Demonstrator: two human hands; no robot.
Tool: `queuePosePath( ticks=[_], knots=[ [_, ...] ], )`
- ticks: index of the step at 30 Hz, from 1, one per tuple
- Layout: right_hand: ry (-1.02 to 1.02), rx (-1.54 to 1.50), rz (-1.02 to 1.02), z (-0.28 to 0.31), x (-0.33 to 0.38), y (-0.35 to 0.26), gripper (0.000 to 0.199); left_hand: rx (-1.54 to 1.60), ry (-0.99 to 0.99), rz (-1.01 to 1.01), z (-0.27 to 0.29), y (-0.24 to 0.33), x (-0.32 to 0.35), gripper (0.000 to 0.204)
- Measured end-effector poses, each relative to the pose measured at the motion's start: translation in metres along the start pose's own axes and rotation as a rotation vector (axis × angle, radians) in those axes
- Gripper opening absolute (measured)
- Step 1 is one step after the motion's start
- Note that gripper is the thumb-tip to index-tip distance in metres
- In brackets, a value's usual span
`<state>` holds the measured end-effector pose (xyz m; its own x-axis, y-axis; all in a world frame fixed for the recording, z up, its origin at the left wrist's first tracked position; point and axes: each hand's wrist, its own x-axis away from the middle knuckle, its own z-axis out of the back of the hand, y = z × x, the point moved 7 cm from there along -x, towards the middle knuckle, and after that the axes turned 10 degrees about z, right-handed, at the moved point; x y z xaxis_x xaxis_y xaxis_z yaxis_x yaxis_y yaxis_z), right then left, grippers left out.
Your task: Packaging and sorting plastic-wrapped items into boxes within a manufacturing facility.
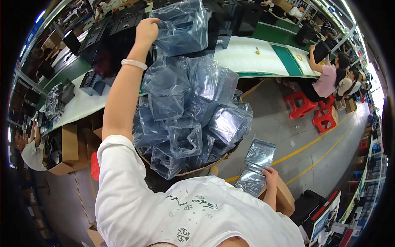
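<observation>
My left arm, with a white bangle on the wrist, reaches far forward. Its hand is closed on the near left side of a dark box-shaped part in clear plastic wrap. Just below that part, several more wrapped parts are heaped high in a large carton, of which only the brown rim shows. Low at my right side, my right hand grips a flat wrapped panel. Against its upper end lies a second wrapped panel; whether the two are joined I cannot tell.
A long white and green workbench runs across the far side, with black casings on its left part. Red stools and seated people are at the right. Brown cartons stand left, and a monitor lower right.
</observation>
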<state>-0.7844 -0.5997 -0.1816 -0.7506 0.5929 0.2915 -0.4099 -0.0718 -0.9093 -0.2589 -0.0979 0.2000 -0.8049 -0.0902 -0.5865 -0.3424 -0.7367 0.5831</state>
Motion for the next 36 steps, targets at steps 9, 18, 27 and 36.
queuePosePath(
  ticks=[9, 18, 27, 36],
  knots=[
    [0.028, -0.104, 0.023, -0.009, 0.016, 0.008, 0.013, -0.215, -0.239, 0.133, -0.083, -0.014, -0.024, 0.024],
    [0.021, -0.012, -0.001, -0.025, 0.044, 0.002, 0.017, -0.357, -0.686, 0.435, -0.130, -0.054, -0.035, 0.016],
    [0.033, -0.016, -0.053, -0.026, 0.048, 0.011, 0.015, -0.395, -0.690, 0.647, -0.122, -0.108, -0.029, 0.023],
    [-0.011, 0.037, 0.012, -0.026, 0.020, 0.006, 0.015, -0.147, -0.612, 0.511, -0.088, -0.086, -0.010, 0.039]
  ],
)
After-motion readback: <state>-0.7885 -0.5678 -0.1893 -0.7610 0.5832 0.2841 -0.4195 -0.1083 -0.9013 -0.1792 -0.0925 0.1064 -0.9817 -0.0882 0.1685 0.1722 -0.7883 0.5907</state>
